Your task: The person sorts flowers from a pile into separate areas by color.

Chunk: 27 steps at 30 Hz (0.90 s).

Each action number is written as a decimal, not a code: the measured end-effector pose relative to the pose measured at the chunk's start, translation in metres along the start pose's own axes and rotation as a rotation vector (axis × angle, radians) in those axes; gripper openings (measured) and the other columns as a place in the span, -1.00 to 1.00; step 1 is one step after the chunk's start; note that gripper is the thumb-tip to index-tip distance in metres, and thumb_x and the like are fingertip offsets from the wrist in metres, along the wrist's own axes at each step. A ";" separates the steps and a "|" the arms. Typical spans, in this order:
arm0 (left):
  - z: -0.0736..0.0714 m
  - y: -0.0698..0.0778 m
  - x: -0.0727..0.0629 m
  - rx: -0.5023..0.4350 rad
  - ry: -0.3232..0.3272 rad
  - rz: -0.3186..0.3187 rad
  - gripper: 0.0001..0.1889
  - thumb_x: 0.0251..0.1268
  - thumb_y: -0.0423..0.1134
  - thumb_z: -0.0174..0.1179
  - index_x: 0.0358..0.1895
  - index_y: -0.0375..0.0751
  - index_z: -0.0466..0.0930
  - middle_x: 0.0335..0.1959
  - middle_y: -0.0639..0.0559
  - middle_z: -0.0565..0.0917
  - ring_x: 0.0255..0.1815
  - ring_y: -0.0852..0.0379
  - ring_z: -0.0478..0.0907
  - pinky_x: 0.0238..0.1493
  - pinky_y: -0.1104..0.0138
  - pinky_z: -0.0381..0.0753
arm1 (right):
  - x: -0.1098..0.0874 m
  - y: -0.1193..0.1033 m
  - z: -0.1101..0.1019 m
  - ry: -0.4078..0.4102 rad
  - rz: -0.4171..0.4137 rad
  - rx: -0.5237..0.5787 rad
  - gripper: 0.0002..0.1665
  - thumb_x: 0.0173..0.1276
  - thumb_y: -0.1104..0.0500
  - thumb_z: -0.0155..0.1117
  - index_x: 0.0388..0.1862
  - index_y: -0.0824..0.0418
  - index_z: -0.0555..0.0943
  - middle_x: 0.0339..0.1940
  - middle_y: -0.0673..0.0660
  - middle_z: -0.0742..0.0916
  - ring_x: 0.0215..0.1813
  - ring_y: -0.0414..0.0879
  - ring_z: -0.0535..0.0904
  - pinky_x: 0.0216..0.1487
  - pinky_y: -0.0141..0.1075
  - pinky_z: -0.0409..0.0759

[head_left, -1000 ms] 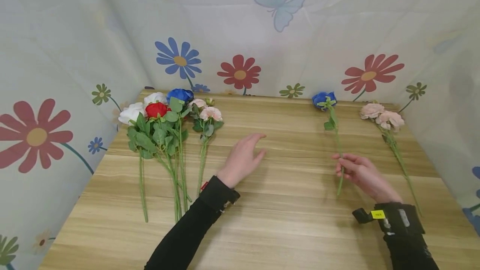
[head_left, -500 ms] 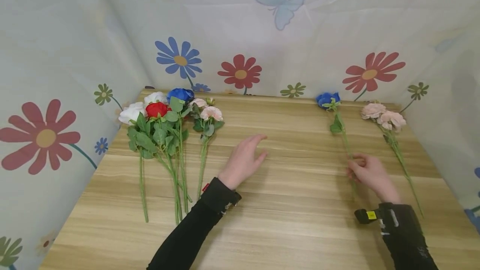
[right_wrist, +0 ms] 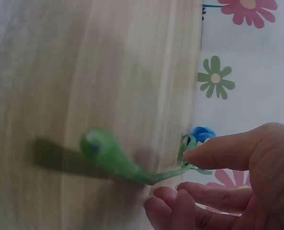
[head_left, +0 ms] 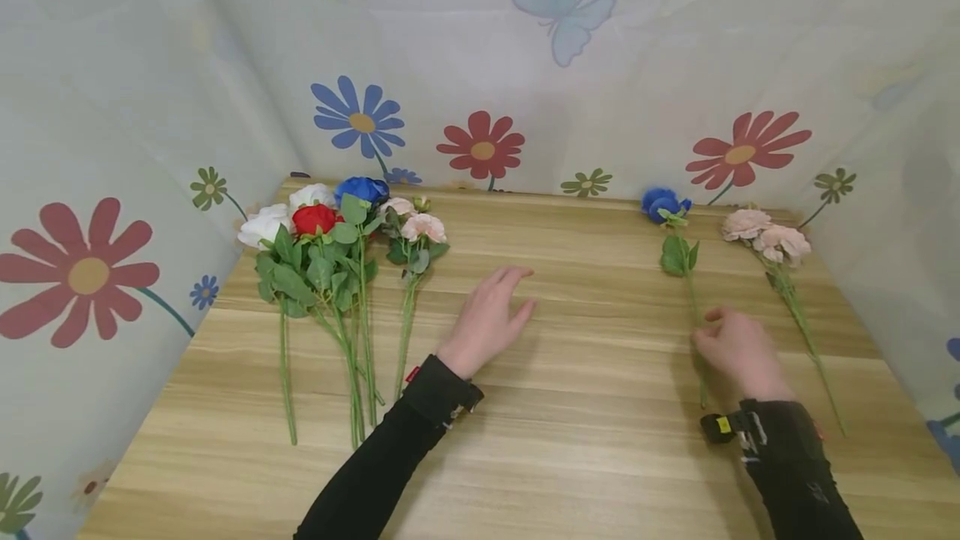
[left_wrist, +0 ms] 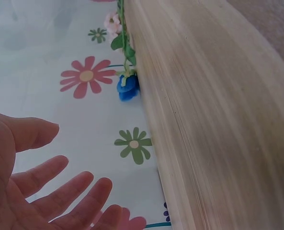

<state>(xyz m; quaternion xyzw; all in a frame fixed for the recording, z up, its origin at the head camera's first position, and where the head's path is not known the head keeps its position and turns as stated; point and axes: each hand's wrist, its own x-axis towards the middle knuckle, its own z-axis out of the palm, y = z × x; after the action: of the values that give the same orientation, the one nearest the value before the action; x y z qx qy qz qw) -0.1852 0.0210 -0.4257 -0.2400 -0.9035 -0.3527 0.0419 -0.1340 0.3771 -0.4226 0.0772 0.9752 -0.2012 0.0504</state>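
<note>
My right hand [head_left: 738, 348] pinches the green stem of a blue rose [head_left: 663, 205] between thumb and fingers. The bloom points to the back edge of the table, with leaves just below it. In the right wrist view, the cut stem end [right_wrist: 96, 146] points at the camera and casts a shadow on the wood. My left hand [head_left: 487, 319] hovers over the middle of the table with loosely spread fingers and holds nothing. In the left wrist view, its fingers [left_wrist: 84, 191] are apart, and the blue rose [left_wrist: 128, 87] appears beyond them.
Left of my left hand lie white roses [head_left: 264, 226], a red rose [head_left: 315, 219], another blue rose [head_left: 362, 190] and pale pink flowers [head_left: 423, 228]. More pink flowers [head_left: 782, 243] lie right of my right hand. A flower-printed cloth [head_left: 450, 23] walls the wooden table [head_left: 570, 440].
My right hand has moved slightly right with the blue rose and turned palm-down. The bloom has shifted right and rolled, showing its leaves differently. My left hand stays almost still.
</note>
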 end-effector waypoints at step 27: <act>-0.002 -0.006 -0.003 -0.028 0.036 -0.038 -0.43 0.43 -0.21 0.22 0.45 -0.22 0.34 0.39 -0.17 0.51 0.36 -0.15 0.52 0.35 0.01 0.53 | -0.002 -0.015 0.013 0.026 -0.024 0.031 -0.37 0.30 0.23 0.22 0.21 0.64 0.38 -0.31 0.43 0.73 -0.34 0.16 0.66 -0.34 -0.06 0.59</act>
<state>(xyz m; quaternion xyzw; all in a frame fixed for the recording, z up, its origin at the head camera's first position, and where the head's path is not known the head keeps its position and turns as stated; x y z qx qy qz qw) -0.1855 0.0147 -0.4280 -0.2169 -0.9019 -0.3703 0.0478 -0.1340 0.3580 -0.4288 0.0688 0.9735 -0.2156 0.0340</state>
